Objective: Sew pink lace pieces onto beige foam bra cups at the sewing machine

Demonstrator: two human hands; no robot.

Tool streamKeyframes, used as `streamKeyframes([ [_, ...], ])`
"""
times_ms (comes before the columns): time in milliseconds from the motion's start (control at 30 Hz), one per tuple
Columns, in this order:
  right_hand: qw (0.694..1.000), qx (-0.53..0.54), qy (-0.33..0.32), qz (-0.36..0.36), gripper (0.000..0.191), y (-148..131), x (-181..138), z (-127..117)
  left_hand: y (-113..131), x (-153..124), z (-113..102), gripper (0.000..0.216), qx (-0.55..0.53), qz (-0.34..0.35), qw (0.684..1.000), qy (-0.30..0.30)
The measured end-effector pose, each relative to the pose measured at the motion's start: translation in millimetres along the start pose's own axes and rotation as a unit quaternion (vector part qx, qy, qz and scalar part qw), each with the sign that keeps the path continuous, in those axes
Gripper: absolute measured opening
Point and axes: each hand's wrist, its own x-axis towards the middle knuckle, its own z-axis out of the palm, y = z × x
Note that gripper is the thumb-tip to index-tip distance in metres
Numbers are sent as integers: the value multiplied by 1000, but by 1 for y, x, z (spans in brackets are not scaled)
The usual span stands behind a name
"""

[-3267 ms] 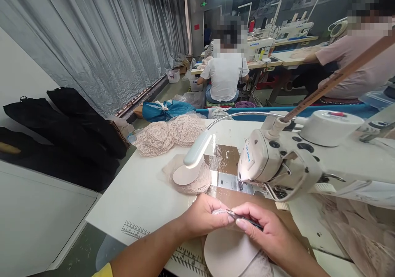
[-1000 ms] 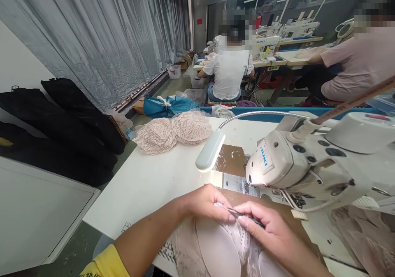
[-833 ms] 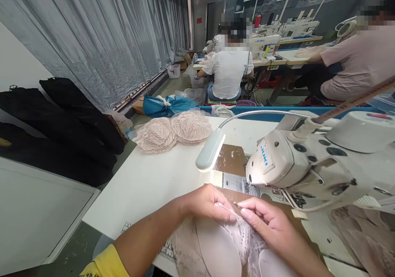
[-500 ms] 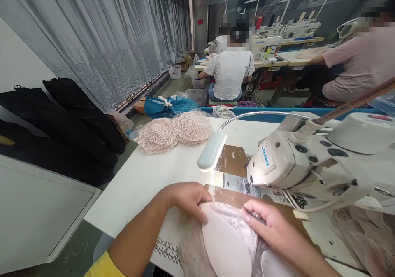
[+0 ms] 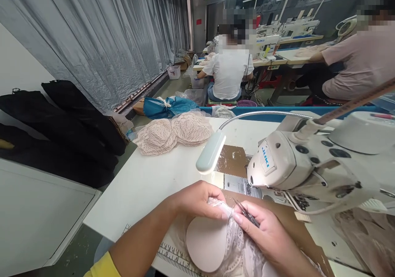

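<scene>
A pale pink lace bra piece with a smooth round cup [image 5: 206,243] lies at the near edge of the white table [image 5: 148,182]. My left hand [image 5: 200,201] is closed, pinching the lace at the cup's upper edge. My right hand [image 5: 265,231] is closed on small metal thread snips [image 5: 245,212], whose thin tips point up and to the left, just beside the pinched lace. Both hands sit in front of the white sewing machine head [image 5: 286,166].
A gooseneck lamp [image 5: 210,152] hangs above the needle plate. Stacked lace cups [image 5: 174,132] lie at the table's far left. Black bags [image 5: 61,124] rest on a ledge to the left. Two people sit at other sewing machines [image 5: 230,69] [image 5: 358,63] further back.
The bra piece has been turned and shifted left, so the round cup now faces up under my left hand. The snips' tips have come back into sight above my right hand.
</scene>
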Motion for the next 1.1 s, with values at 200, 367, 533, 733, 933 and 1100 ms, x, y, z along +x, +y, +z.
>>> streamKeyframes([
  [200,998,69,14,-6,38,9,-2,-5,-3,5,8,28,-48,-4,999,-4],
  [367,997,70,16,3,41,18,-4,-11,0,4,10,30,-103,-19,994,21],
  [533,998,54,-21,-17,35,19,-4,-9,1,5,11,34,-139,-33,989,32],
  [733,997,72,-22,-34,30,8,-2,-2,3,6,14,29,-146,-33,989,0],
  [933,998,55,-26,-16,29,5,-3,-5,-1,5,15,35,-133,-35,990,-10],
  [1100,996,47,-74,-20,30,9,-2,-8,-4,7,17,34,-99,-61,993,-12],
])
